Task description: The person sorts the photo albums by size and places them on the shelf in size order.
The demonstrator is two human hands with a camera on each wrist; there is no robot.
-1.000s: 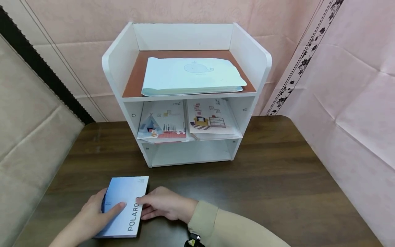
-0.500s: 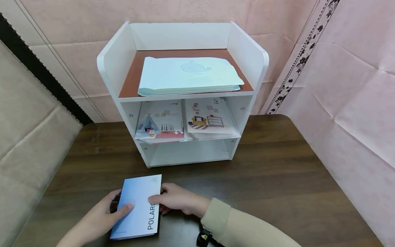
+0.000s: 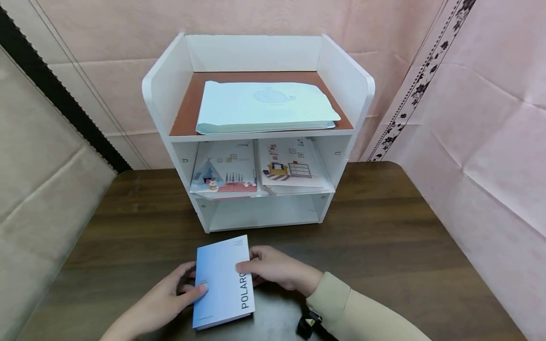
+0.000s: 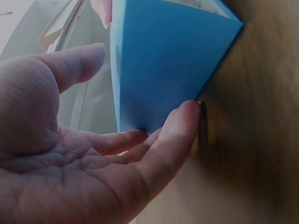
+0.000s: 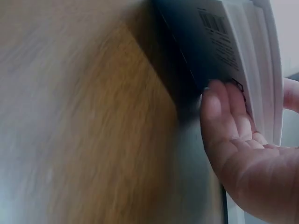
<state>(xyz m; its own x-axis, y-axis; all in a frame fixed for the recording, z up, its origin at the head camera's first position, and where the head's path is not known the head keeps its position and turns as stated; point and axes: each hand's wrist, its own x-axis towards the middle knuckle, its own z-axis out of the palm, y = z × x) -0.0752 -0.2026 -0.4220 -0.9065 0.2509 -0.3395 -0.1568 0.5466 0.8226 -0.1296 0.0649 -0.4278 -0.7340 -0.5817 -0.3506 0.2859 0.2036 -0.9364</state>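
A light blue paperback book with "POLARO" lettering along its right side is tilted up off the table in the head view. My right hand pinches its right edge, thumb on the front cover. In the right wrist view, that hand's fingers lie against the back cover, near a barcode. My left hand is at the book's left side. The left wrist view has its fingertips touching the blue spine, while a small gap separates the thumb from the front cover.
A white shelf unit stands at the back of the wooden table. On its top lies a pale whale-print pad. Illustrated booklets lie on the middle shelf. Fabric walls enclose the table.
Both hands and the book have moved to the right. The book has gone from lying nearly flat to tilted, with its far right corner higher.
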